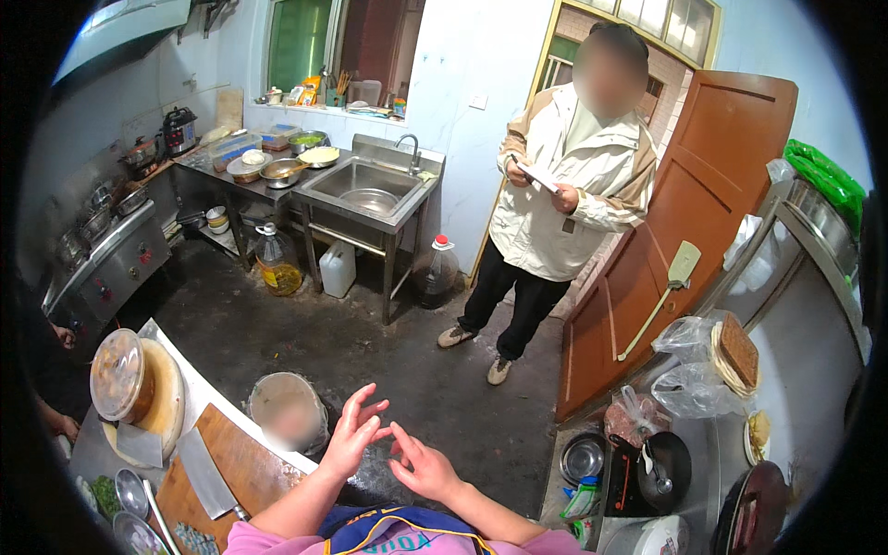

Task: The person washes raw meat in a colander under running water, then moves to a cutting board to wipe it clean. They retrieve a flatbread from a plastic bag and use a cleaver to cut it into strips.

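My left hand [355, 433] is raised in front of my body, fingers spread and holding nothing. Close by on its right, my right hand [423, 465] is also empty, fingers apart and partly bent; the fingertips of the two hands nearly meet. To the left, a cleaver [206, 472] lies across a rectangular wooden cutting board [267, 479]. Some chopped grey-blue food [196, 539] is at that board's lower edge. A second broad blade [141, 445] rests on a round board [172, 388], beside a lidded plastic tub [118, 371]. Below and behind my left hand stands a waste bucket [267, 388].
A person [569, 159] stands by the open wooden door [721, 146], holding a pen and paper. Another person's hand [64, 427] shows at the left rim. A steel sink [326, 182] stands at the back. The right counter carries a black pan [669, 451] and bagged food [635, 420].
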